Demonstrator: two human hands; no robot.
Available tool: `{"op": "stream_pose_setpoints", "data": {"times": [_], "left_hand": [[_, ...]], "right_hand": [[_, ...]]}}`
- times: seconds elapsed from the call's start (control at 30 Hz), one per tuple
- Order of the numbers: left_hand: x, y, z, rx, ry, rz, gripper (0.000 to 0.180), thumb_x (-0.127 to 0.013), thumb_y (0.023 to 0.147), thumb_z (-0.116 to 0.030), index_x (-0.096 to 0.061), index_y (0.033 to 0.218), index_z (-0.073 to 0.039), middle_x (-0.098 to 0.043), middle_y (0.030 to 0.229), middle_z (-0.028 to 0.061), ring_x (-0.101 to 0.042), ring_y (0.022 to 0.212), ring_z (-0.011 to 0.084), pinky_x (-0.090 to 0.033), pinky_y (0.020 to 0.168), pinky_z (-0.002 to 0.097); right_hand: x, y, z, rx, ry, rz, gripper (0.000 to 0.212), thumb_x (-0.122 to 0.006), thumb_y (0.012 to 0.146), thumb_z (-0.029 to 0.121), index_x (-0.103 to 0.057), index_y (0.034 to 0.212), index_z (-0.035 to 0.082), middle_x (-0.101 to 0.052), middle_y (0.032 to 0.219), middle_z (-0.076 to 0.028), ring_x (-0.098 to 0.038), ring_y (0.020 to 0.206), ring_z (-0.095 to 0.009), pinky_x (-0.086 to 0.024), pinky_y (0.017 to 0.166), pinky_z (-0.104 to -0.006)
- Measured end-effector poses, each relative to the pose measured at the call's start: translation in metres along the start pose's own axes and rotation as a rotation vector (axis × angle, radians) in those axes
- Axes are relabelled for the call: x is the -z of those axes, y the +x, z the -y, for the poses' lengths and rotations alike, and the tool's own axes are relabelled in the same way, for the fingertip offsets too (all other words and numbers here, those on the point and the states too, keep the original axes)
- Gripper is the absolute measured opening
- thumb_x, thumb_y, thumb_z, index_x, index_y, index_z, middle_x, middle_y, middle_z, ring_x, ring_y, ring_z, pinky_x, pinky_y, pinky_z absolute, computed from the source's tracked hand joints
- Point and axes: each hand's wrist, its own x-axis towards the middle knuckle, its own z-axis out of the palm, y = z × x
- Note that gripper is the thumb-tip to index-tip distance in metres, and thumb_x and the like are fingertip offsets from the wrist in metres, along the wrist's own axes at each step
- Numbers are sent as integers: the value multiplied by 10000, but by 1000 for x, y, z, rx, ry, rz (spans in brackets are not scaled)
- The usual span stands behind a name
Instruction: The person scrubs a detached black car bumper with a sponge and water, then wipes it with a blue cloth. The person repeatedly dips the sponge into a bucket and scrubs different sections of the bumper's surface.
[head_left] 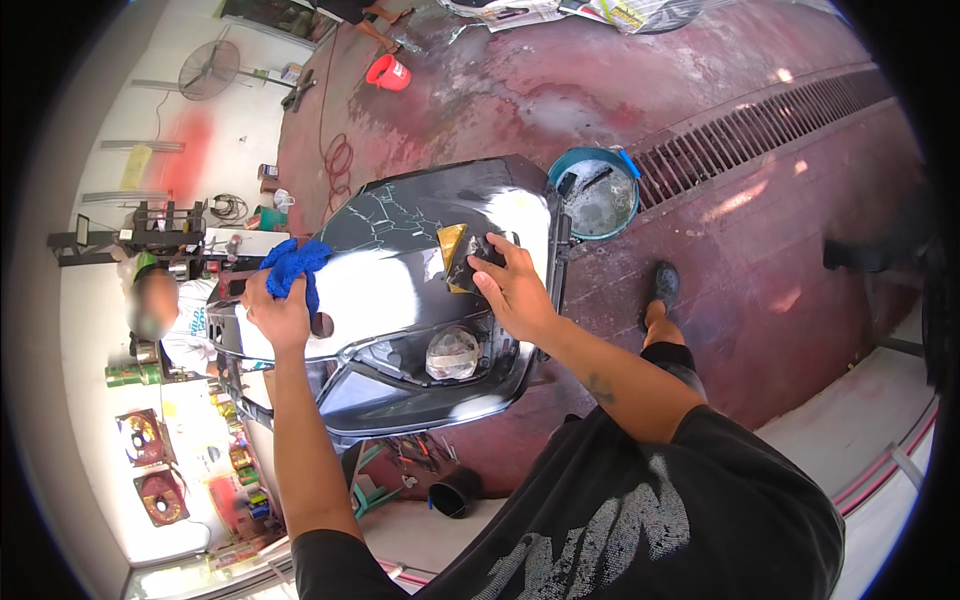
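A large dark car bumper (455,205) with pale glossy patches lies in front of me. My left hand (275,315) is closed around a bunched blue cloth (297,268) over the bumper's left end. Farther right, my right hand (518,298) has its fingers over a folded sheet that looks like sandpaper (453,243), dark on one face and yellow on the other. The sheet lies against the bumper's surface, partly hidden by my fingers. Thin greenish marks (385,222) cross the dark area between the hands. A round clear-wrapped piece (452,354) sits in the bumper's near opening.
A teal basin of cloudy water (600,205) stands beside the bumper's right end, next to a floor grate (740,135). A red bucket (388,73) and a coiled hose (338,165) are farther off. Another person (185,320) is at the left. A black bucket (455,493) stands near me.
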Motion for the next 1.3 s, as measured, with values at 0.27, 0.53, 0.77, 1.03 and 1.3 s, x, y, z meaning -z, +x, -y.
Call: {"op": "stream_pose_setpoints", "data": {"times": [0.27,0.53,0.77,1.03,1.3], "left_hand": [[2,0,-5,48,-52,5,363,-857,779,-229,-727,1085,-83,-700,1149,124,-607,1160,406,-459,1030,551],[1,0,-3,69,-1,13,409,-860,770,-270,-723,1098,-69,-697,1207,112,-589,1211,408,-446,1046,554],[-3,-1,-4,57,-6,-21,397,-865,771,-264,-729,1093,-74,-710,1180,118,-604,1186,406,-456,1035,542],[0,0,-5,100,13,12,414,-863,773,-311,-743,1104,-92,-704,1212,84,-586,1239,380,-434,1064,551],[-2,-3,0,126,2,21,415,-868,767,-307,-738,1102,-100,-695,1232,88,-571,1271,383,-414,1090,560]], "right_hand": [[-6,30,3,-529,581,-29,494,-851,901,42,-627,1342,34,-659,1041,-35,-595,815,-111,-536,724,-297],[41,31,9,-602,759,127,247,-745,1057,261,-792,1114,25,-750,915,12,-600,773,-68,-498,699,-274],[66,24,-5,-671,705,169,180,-696,1076,251,-718,1182,107,-731,1021,33,-614,829,-65,-525,729,-281],[72,51,-2,-654,971,-76,142,-622,1067,70,-586,1195,119,-700,971,-25,-663,714,-129,-595,659,-326],[-8,59,7,-2,68,-211,317,-646,888,-96,-634,1152,78,-634,1153,-161,-688,941,-308,-572,844,-403]]}}
